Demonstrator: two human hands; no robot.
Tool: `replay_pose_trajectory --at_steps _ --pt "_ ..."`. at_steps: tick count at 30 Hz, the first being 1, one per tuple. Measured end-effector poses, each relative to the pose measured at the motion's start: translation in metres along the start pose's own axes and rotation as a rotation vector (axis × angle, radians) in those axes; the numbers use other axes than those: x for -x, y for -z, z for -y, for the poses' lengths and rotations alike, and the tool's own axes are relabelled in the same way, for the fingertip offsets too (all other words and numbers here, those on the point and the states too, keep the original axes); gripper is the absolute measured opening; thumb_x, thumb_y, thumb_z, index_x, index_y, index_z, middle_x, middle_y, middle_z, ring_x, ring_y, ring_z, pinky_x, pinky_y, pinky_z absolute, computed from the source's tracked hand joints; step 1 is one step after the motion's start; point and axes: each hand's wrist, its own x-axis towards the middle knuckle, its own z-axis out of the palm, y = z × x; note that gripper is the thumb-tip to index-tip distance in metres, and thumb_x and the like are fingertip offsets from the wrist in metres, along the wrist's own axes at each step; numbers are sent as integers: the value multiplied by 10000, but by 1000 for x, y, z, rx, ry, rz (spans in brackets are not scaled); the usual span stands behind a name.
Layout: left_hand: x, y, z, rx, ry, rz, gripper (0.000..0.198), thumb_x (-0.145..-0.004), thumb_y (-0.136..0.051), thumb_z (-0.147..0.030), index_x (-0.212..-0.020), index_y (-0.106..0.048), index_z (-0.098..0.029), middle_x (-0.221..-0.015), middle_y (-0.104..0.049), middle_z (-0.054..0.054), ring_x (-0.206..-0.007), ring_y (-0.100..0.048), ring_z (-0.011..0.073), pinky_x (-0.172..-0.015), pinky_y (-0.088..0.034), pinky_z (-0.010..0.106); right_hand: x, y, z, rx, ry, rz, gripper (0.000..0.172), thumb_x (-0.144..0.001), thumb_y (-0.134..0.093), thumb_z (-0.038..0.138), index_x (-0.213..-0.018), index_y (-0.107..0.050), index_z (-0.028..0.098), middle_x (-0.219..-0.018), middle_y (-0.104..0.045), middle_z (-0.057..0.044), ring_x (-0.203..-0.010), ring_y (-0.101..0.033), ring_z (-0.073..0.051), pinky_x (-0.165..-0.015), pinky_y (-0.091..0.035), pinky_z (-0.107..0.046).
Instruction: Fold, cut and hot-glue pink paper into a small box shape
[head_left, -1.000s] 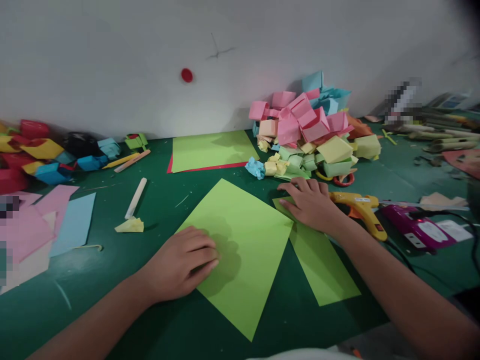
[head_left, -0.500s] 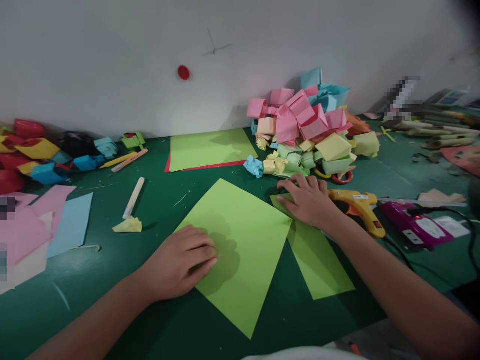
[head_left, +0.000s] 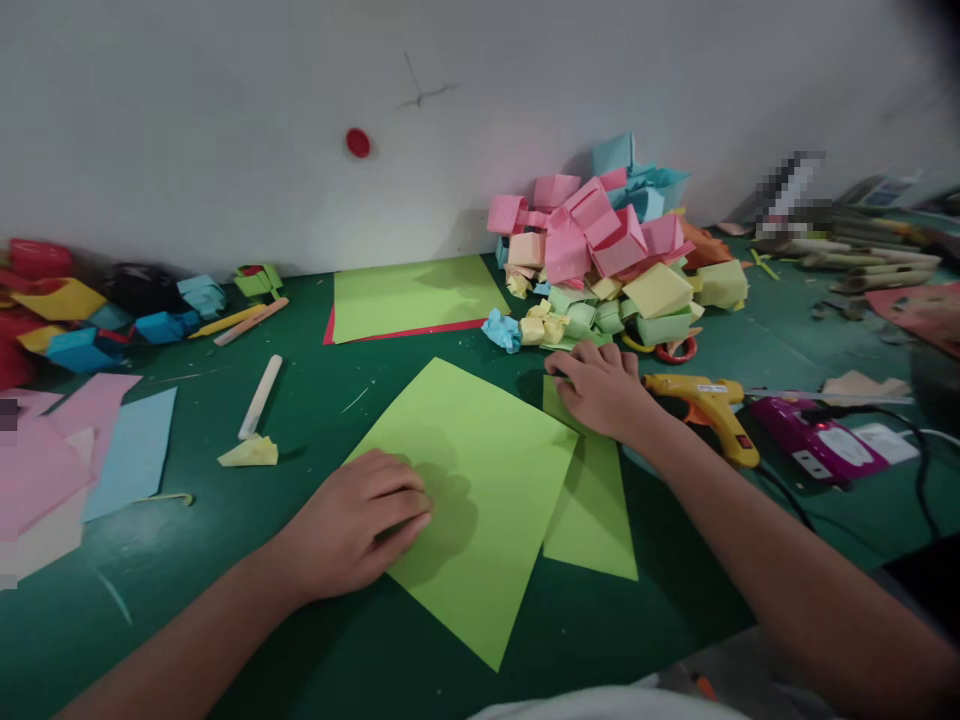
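A light-green paper sheet point(head_left: 487, 500) lies turned cornerwise on the table in front of me. My left hand point(head_left: 371, 515) rests on its left part, fingers loosely bent and pressing on the paper, gripping nothing. To the right, a narrower green paper strip point(head_left: 596, 510) lies partly under the sheet's right corner. My right hand point(head_left: 604, 390) is at the strip's far end, its fingers curled over the edge and its thumb on the left side. The fingertips' exact hold is partly hidden.
Behind the sheet lie more green paper point(head_left: 420, 295) and a red sheet beneath. Folded paper pieces point(head_left: 592, 240) are heaped at the back, with scissors point(head_left: 676, 347) beside them. On the right are a yellow glue gun point(head_left: 705, 400) and a purple power strip point(head_left: 817, 440). A glue stick point(head_left: 261, 397) lies left.
The near end of the green strip has swung left under my right hand, so the strip points more nearly toward me. My left hand and the big sheet stay put; the view shifts slightly.
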Motion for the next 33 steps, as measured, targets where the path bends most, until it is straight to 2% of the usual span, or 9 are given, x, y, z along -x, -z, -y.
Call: replay_pose_trajectory --at_steps 3,7,15,20,25,28,33 --pt "-1 0 0 -11 -4 -7 162 -1002 -536 -186 -974 -695 -179 -909 -694 54 -813 -607 183 -740 -472 324 0 -2 1 23 18 -11 264 -955 -401 298 -1081 -629 256 -1092 -587 -121 -976 -479 -323 -815 -353 -476" --pt "-2 2 -2 -16 -6 -10 167 -999 -540 -191 -960 -702 -181 -900 -692 50 -808 -607 182 -739 -477 326 1 -5 0 5 34 -33 266 -958 -405 322 -1116 -598 228 -1125 -599 -134 -993 -482 -327 -823 -360 -475" --pt "-3 2 -3 -5 1 -3 182 -1000 -531 -184 -960 -708 -184 -898 -699 50 -801 -609 177 -731 -480 321 1 -2 -5 -95 27 -1 266 -948 -442 355 -1134 -608 262 -1176 -601 -126 -1036 -497 -347 -858 -379 -513" --pt "-3 1 -2 -1 -4 -15 175 -1002 -531 -193 -958 -700 -185 -890 -693 47 -790 -602 172 -722 -470 317 0 -3 -6 -118 0 -3 264 -943 -463 373 -1127 -600 241 -1176 -606 -127 -1045 -505 -345 -861 -391 -499" --pt "-2 1 -2 -1 1 -7 179 -1004 -527 -192 -967 -701 -187 -905 -698 49 -799 -607 171 -721 -471 314 0 -3 -7 -142 9 -13 305 -950 -457 392 -1139 -655 258 -1204 -611 -132 -1076 -509 -359 -875 -389 -518" --pt "-2 2 -2 -8 5 -13 179 -998 -533 -191 -956 -707 -191 -895 -700 49 -797 -610 171 -721 -476 311 1 0 -6 -129 -9 1 346 -956 -454 396 -1204 -664 276 -1273 -596 -132 -1123 -505 -366 -897 -393 -528" --pt "-1 1 -1 -2 0 -5 176 -1002 -528 -195 -967 -701 -189 -897 -696 52 -791 -600 175 -730 -470 322 5 2 -4 -38 36 48 494 -988 -378 399 -1442 -518 262 -1370 -539 -165 -1130 -496 -387 -899 -394 -556"
